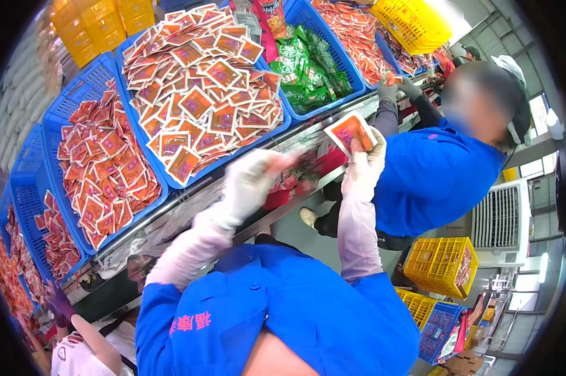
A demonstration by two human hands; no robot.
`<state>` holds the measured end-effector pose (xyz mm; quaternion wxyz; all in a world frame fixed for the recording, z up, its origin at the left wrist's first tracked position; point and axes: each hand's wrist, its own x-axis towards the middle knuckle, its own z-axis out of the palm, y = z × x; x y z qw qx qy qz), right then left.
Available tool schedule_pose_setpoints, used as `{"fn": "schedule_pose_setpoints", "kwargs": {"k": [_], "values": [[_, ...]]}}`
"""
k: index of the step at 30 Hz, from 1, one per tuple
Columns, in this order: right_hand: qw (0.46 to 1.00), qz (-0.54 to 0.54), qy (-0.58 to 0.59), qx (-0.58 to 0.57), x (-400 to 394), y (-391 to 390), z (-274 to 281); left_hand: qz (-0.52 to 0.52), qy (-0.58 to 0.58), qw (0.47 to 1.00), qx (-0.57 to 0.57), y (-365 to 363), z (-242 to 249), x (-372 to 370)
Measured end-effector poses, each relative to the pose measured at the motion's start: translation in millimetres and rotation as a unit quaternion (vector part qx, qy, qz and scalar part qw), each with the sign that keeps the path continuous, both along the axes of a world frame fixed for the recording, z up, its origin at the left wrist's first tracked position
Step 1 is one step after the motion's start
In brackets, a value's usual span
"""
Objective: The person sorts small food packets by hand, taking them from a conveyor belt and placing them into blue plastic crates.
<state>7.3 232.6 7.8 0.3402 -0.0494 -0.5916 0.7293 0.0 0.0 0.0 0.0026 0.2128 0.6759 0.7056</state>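
Observation:
My right hand (366, 153), in a white glove with bare fingertips, pinches orange, white-edged sachets (349, 133) held up in front of the co-worker's side. My left hand (251, 182), gloved the same way, is over the line's edge, its fingertips smeared by motion; I cannot tell what is in them. Beyond it stands a blue crate (283, 130) heaped with orange sachets (198, 103). Another blue crate (92, 241) to the left holds smaller red-orange sachets (104, 163).
Green packets (303, 62) fill a blue crate farther right. A co-worker in blue (440, 175) stands close on my right; another person's gloved hand (58, 301) is at lower left. Yellow crates (430, 266) stand behind the co-worker. A metal rail (183, 197) edges the line.

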Motion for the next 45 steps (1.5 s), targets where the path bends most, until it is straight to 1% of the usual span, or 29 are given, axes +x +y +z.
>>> {"fn": "schedule_pose_setpoints", "kwargs": {"k": [1, 2, 3, 4, 5, 6, 7, 8, 9, 10, 11, 15, 17, 19, 21, 23, 25, 26, 27, 29, 30, 33, 35, 37, 38, 39, 41, 43, 45], "values": [[0.999, -0.014, -0.011, 0.035, -1, -5, -3, 0.022, 0.19, 0.976, -0.105, 18, -24, -3], [0.995, 0.013, -0.009, 0.094, -1, -12, -7, 0.021, 0.324, 0.913, -0.245, 29, -36, -11], [0.964, 0.015, -0.061, 0.257, -1, 2, -7, -0.016, 0.338, 0.887, -0.314, 50, -54, -11], [0.912, 0.08, -0.096, 0.39, 6, -4, -3, -0.103, 0.197, 0.897, -0.382, 50, -46, 9], [0.896, 0.19, -0.175, 0.362, 16, -21, 4, -0.167, 0.074, 0.879, -0.441, 48, -33, 9], [0.806, 0.218, -0.173, 0.522, 14, -12, -28, -0.117, 0.221, 0.873, -0.419, 38, -47, 12], [0.702, 0.289, -0.299, 0.579, 14, -22, -27, -0.066, 0.366, 0.841, -0.393, 29, -74, 14], [0.55, 0.336, -0.376, 0.666, 8, -29, -53, -0.118, 0.338, 0.807, -0.47, 20, -90, 20], [0.462, 0.367, -0.435, 0.68, 0, -48, -75, -0.119, 0.404, 0.739, -0.525, 11, -78, 25], [0.427, 0.423, -0.404, 0.69, -14, -54, -133, -0.137, 0.384, 0.757, -0.511, 7, -77, 29], [0.443, 0.421, -0.46, 0.644, -24, -66, -186, -0.156, 0.362, 0.775, -0.495, 4, -77, 36], [0.4, 0.468, -0.373, 0.694, -9, -116, -129, -0.163, 0.367, 0.77, -0.496, -15, -78, 60], [0.378, 0.491, -0.318, 0.718, -14, -138, -95, -0.099, 0.321, 0.791, -0.512, -47, -70, 62], [0.352, 0.513, -0.263, 0.738, -23, -157, -60, 0.013, 0.229, 0.888, -0.399, -85, -35, 57], [0.341, 0.529, -0.212, 0.748, -46, -170, -22, 0.206, 0.229, 0.865, -0.396, -140, -22, 47], [0.491, 0.486, -0.172, 0.702, -65, -186, -17, 0.34, 0.181, 0.827, -0.41, -200, -39, 21], [0.575, 0.394, -0.068, 0.714, -81, -219, -29, 0.419, 0.132, 0.749, -0.497, -254, -75, -7], [0.573, 0.366, -0.016, 0.733, -93, -235, -50, 0.442, 0.13, 0.704, -0.541, -276, -97, -22], [0.568, 0.335, 0.034, 0.751, -103, -248, -78, 0.427, 0.074, 0.702, -0.565, -292, -114, -36], [0.558, 0.292, 0.021, 0.777, -112, -266, -121, 0.417, 0.005, 0.704, -0.575, -295, -121, -53], [0.533, 0.293, -0.013, 0.793, -107, -267, -110, 0.382, -0.008, 0.684, -0.621, -300, -135, -59], [0.617, 0.336, -0.105, 0.704, -106, -254, -93, 0.302, -0.128, 0.656, -0.68, -310, -158, -82], [0.816, 0.337, -0.132, 0.451, -99, -228, -93, 0.337, -0.096, 0.72, -0.599, -325, -179, -85], [0.893, 0.37, -0.161, 0.201, -89, -180, -67, 0.433, -0.053, 0.74, -0.512, -347, -206, -95], [0.921, 0.348, -0.142, 0.103, -78, -151, -49, 0.469, -0.054, 0.835, -0.284, -334, -193, -96], [0.948, 0.262, -0.112, 0.142, -66, -118, -35, 0.476, -0.066, 0.876, -0.038, -324, -167, -85], [0.958, 0.18, -0.113, 0.194, -39, -52, -10, 0.392, -0.108, 0.909, 0.094, -290, -123, -65], [0.956, 0.129, -0.141, 0.225, -11, -11, -1, 0.304, -0.079, 0.936, 0.162, -181, -30, -34], [0.943, 0.161, -0.113, 0.267, 7, -19, -2, 0.216, -0.058, 0.97, 0.091, -117, -17, -13]]}}
